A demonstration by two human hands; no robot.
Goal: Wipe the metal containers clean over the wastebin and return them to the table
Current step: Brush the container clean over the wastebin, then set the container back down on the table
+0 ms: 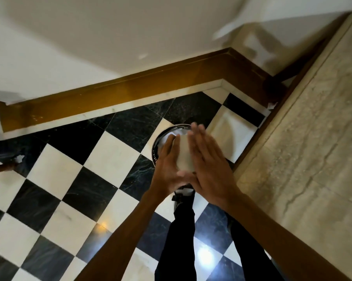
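Motion blur smears both hands and what sits between them. A pale, whitish blurred object [184,154], either a container or a wipe, I cannot tell which, is pressed between the palms. Left hand [168,164] cups it from the left, fingers curled on it; right hand [206,159] lies flat against its right side, fingers straight. Below them the round metal-rimmed wastebin [164,136] is mostly hidden, only its left rim showing. Black trouser legs [181,236] and a shoe [182,194] show beneath the forearms. Checkered floor [69,179] all around, brown skirting [130,88] behind, beige stone table edge [303,149] at right, just beside the bin.
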